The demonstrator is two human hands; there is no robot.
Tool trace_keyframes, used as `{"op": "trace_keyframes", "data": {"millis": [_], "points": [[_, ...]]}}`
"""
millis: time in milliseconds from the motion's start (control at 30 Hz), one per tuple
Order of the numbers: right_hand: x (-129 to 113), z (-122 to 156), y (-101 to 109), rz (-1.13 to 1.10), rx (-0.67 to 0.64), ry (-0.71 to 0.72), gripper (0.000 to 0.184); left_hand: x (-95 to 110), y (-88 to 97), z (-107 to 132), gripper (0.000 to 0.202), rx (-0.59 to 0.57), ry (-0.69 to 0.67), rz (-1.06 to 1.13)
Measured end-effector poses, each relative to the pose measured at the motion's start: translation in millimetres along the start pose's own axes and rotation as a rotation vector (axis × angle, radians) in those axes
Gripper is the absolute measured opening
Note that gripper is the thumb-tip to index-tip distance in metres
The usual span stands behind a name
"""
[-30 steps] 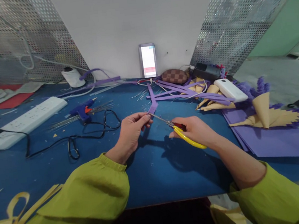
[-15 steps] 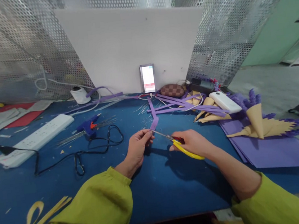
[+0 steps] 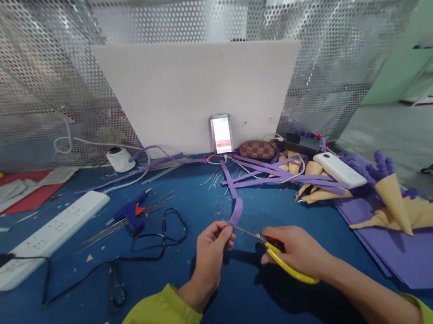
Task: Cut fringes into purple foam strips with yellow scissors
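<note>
The near end of a purple paper strip [image 3: 235, 209] is pinched between the thumb and fingers of the left hand [image 3: 212, 252], just above the blue tabletop [image 3: 79, 299]; the rest of the strip trails away toward the white board at the back. Yellow-handled scissors [image 3: 275, 252] are gripped in the right hand [image 3: 296, 252], fingers closed through the handles, with the slim blades brought to the strip's held end. A blue glue gun [image 3: 130, 214] and a white power strip [image 3: 48, 238] are seen to the left, well apart.
</note>
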State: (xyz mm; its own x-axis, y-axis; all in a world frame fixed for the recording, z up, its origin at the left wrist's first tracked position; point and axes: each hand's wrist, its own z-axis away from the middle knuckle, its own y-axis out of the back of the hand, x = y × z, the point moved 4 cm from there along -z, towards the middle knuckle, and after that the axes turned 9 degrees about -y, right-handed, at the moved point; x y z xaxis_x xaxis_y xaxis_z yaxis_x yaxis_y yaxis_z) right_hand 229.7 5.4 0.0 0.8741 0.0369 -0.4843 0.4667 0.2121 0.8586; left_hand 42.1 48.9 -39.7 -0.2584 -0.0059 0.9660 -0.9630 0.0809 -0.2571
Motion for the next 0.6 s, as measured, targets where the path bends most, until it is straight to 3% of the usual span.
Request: {"op": "trace_keyframes", "data": {"millis": [600], "points": [[3, 0, -17, 0.203, 0.086, -0.026, 0.038, -2, 4.3, 2, 0.021, 0.053, 0.048, -0.063]]}}
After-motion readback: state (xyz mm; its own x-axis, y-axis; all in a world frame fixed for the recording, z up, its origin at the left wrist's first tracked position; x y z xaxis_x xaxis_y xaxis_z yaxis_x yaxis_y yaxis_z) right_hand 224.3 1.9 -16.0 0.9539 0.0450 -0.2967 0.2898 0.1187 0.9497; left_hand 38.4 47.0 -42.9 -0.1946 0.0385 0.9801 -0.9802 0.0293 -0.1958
